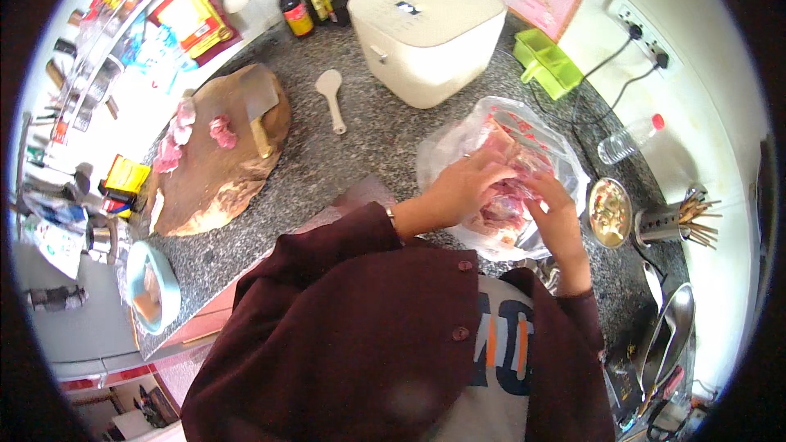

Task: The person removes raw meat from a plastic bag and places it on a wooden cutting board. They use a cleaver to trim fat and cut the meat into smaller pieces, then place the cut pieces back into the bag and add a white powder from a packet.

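A large piece of raw meat (500, 221) lies in an opened clear plastic bag (442, 147) on the granite counter. My left hand (460, 187) reaches over the meat from the left, its fingers curled onto the top and partly blurred. From the right, my right hand (556, 215) grips the meat's edge between thumb and fingers. Well to the left is a round wooden chopping board (209, 116) with a cleaver (259, 101) on it. Smaller pieces of raw meat (222, 132) sit on that board too.
A white rice cooker (430, 43) stands behind the bag, with a rice paddle (331, 98) to its left. Sauce bottles (295, 9) line the back. To the right are a bowl of food (610, 213), a chopstick holder (660, 225) and a plastic bottle (629, 140). A blue basin (172, 285) is at front left.
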A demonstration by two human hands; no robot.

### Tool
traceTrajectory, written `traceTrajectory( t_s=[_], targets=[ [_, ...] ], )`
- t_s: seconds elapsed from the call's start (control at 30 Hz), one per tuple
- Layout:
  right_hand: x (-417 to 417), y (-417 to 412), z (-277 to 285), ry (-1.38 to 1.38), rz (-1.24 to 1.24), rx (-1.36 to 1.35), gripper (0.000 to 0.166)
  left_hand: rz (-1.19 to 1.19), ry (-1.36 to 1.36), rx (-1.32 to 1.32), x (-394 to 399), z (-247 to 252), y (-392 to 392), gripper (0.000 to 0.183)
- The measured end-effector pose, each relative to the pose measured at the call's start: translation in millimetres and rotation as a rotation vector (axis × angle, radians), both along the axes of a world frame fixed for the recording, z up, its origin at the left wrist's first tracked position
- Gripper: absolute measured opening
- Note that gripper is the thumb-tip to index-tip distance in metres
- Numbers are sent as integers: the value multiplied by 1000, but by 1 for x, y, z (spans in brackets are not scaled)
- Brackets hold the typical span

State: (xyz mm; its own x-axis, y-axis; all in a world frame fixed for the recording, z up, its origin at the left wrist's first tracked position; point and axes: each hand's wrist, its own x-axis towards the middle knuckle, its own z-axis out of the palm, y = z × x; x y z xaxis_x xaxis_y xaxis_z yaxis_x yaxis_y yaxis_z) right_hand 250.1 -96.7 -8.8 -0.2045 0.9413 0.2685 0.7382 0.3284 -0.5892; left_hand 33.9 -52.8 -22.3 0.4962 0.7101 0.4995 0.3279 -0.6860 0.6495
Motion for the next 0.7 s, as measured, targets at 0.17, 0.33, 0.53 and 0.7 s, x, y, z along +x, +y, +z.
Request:
traceTrajectory(
  t_s=[0.17,0.33,0.53,0.7],
  targets=[
    [-5,-3,16,565,-51,-403,36,-11,-50,-56,-9,8,-8,12],
    [-12,-14,8,79,-18,-25,23,115,-110,-25,-18,2,-16,8],
    [-16,-18,7,89,52,-97,25,205,-162,-106,-28,2,-36,11],
    [-23,-23,-7,69,46,-25,39,248,-182,-120,-36,-11,-55,11]
  ],
)
